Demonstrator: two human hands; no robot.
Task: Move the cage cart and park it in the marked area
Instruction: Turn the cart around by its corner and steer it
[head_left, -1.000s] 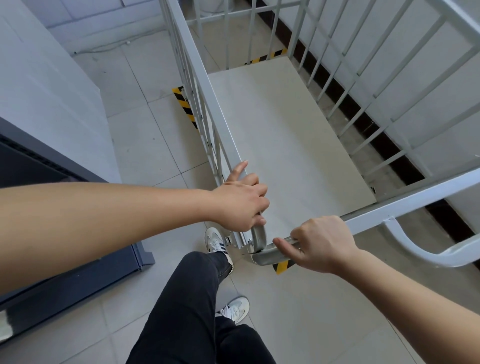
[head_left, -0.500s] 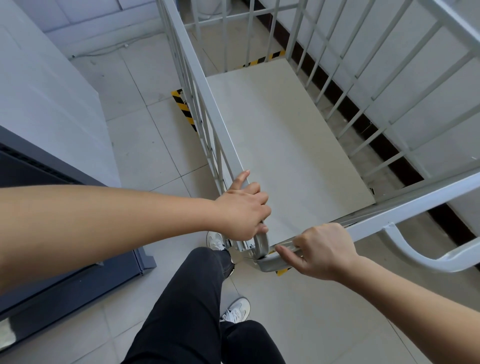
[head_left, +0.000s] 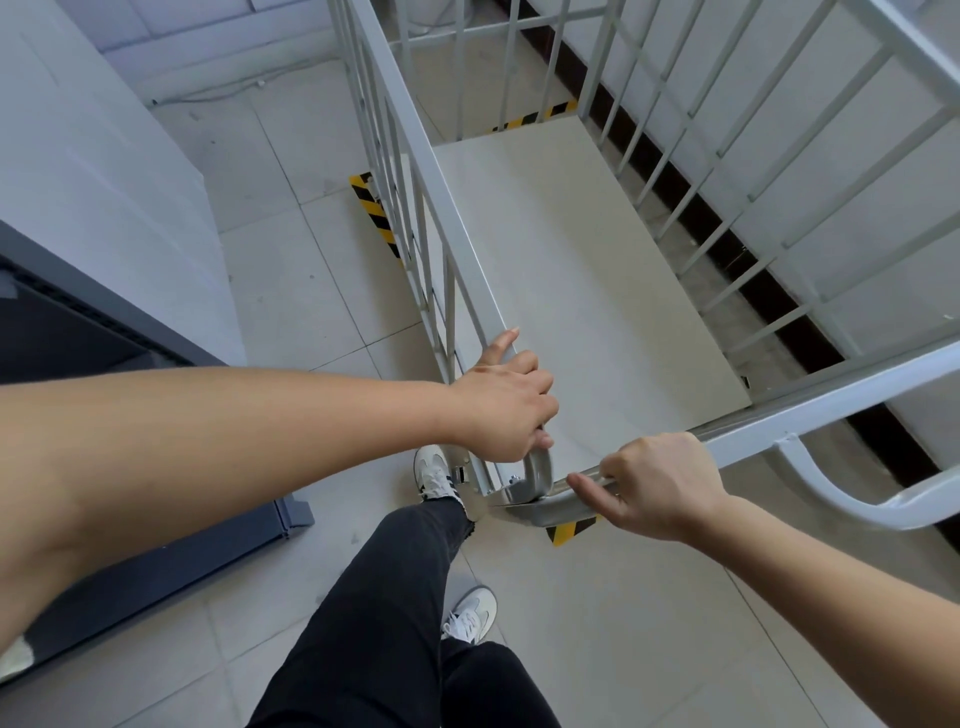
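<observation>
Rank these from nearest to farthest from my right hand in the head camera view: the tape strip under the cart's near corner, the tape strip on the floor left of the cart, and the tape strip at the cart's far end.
From the right hand:
1. Tape strip under the near corner, just below the hand.
2. Tape strip left of the cart, up the left side.
3. Tape strip at the far end, beyond the cart's floor.

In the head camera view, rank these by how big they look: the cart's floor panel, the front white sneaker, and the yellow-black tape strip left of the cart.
1. Cart's floor panel, by far the largest.
2. Front white sneaker and yellow-black tape strip: these look alike in size. The strip is partly hidden behind the bars and farther from the camera, so no ranking between them.
</observation>
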